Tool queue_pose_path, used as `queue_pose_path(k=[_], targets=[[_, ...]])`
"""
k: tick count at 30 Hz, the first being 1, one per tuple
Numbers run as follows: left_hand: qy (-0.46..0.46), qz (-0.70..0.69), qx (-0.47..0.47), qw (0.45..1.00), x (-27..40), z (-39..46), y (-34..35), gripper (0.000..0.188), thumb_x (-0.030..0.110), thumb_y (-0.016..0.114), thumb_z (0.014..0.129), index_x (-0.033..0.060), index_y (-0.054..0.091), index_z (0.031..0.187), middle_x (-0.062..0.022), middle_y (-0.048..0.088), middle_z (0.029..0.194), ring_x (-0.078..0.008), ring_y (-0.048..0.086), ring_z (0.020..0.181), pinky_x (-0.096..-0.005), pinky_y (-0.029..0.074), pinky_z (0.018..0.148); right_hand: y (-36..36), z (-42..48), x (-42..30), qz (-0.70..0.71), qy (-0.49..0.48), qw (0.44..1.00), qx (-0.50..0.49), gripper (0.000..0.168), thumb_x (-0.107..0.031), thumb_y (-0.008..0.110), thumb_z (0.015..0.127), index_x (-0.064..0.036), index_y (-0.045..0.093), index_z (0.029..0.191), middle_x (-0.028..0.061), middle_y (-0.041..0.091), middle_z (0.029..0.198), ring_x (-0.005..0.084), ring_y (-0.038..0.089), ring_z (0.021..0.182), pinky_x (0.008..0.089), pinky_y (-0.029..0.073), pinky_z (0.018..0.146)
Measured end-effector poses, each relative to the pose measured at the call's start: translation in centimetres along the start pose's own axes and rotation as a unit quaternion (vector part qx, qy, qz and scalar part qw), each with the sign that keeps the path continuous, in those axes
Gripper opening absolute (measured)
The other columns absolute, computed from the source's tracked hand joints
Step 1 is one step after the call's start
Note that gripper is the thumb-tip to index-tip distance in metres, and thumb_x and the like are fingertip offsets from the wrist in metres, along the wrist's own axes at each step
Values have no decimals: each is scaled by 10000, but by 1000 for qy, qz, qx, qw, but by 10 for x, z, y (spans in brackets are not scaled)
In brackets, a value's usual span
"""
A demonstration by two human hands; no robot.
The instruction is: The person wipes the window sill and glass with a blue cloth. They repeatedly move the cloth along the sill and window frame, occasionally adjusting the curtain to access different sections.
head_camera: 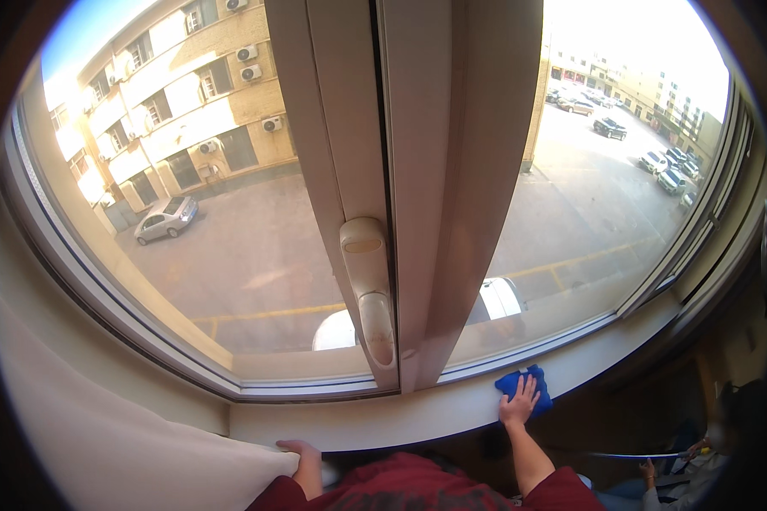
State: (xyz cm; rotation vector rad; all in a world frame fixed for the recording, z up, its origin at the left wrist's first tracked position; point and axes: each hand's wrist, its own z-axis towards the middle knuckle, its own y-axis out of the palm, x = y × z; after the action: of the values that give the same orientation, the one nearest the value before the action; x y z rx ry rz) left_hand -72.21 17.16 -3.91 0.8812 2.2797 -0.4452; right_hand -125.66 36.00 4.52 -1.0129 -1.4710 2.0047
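A folded blue cloth (506,382) lies on the white windowsill (358,421), under the right-hand window pane. My right hand (519,402) presses down on it with fingers spread across the fabric. At the sill's front edge, farther left, is my left hand (302,452). It touches or sits right beside a pale curtain (230,466); whether its fingers grip the sill edge or the curtain is hard to see. Above the sill stands the window frame (415,191), with a window handle (374,306) pointing down on its left sash.
The curtain hangs down the left side. A person (690,476) at the lower right holds a long thin pole (639,456). Through the glass show a parking area with a silver car (166,220) and a building (185,89) with air-conditioner units.
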Motion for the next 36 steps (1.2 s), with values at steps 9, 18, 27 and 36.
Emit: queue_pose_path(k=[9, 18, 27, 36], targets=[[-5, 54, -41, 998, 11, 14, 9, 588, 441, 540, 940, 185, 441, 1461, -15, 396, 1519, -280, 310, 1424, -606, 167, 1143, 1, 0, 1, -5, 4, 1000, 4, 741, -268, 558, 756, -57, 387, 1446, 157, 273, 1563, 312, 209, 1467, 524, 139, 1176], [-46, 30, -35, 998, 19, 19, 8, 541, 429, 508, 958, 205, 459, 1447, 15, 401, 1516, -267, 325, 1416, -599, 169, 1145, 8, -8, -19, 3, 73, 997, 23, 740, -268, 552, 763, -51, 383, 1450, 163, 265, 1568, 316, 191, 1473, 529, 122, 1177], [-30, 184, -241, 952, 38, 56, 17, 636, 572, 370, 962, 219, 376, 1490, 38, 413, 1508, -216, 279, 1437, -602, 121, 1154, 28, -82, -104, 39, 68, 997, 20, 775, -278, 564, 736, -11, 385, 1441, 188, 257, 1566, 327, 167, 1479, 543, 83, 1178], [16, 244, -115, 963, 33, 53, 17, 668, 594, 301, 970, 171, 366, 1482, -6, 436, 1483, -233, 337, 1392, -554, 176, 1137, 17, -55, -53, 96, 22, 991, 86, 648, -162, 597, 702, -52, 523, 1337, 147, 377, 1508, 323, 285, 1436, 527, 170, 1165]])
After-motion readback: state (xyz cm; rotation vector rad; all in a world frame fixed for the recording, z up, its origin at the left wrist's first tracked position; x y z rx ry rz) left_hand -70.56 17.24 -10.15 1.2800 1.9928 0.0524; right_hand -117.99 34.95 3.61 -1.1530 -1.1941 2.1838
